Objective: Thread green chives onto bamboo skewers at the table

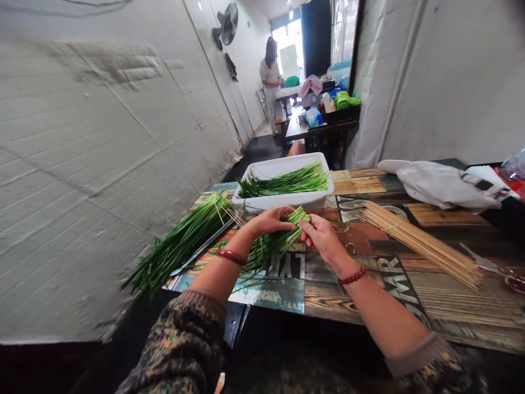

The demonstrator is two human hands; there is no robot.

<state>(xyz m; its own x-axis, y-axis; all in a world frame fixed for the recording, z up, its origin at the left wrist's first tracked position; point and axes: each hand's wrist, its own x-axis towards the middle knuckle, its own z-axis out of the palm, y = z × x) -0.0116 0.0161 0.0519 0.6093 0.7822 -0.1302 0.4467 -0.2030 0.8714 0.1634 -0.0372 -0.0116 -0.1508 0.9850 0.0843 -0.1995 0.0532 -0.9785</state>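
My left hand (276,220) is closed around a bunch of garlic chives (298,216) near its pale cut ends. From the other side my right hand (318,234) grips the same ends with thumb and fingers. The green leaves hang down toward me over the table. Just beyond my hands, a white plastic tub (283,203) holds more loose chives (287,181). To the left, chives threaded on thin sticks (184,241) lie piled on a tray (205,246). Whether a stick is in my right fingers I cannot make out.
A bundle of bamboo skewers (422,243) lies on the patterned wooden table (328,298) at right, with scissors (484,264) beside it. A whitish cloth cap (443,183) rests behind. The wall (82,164) stands close on the left. A person (270,82) stands farther back.
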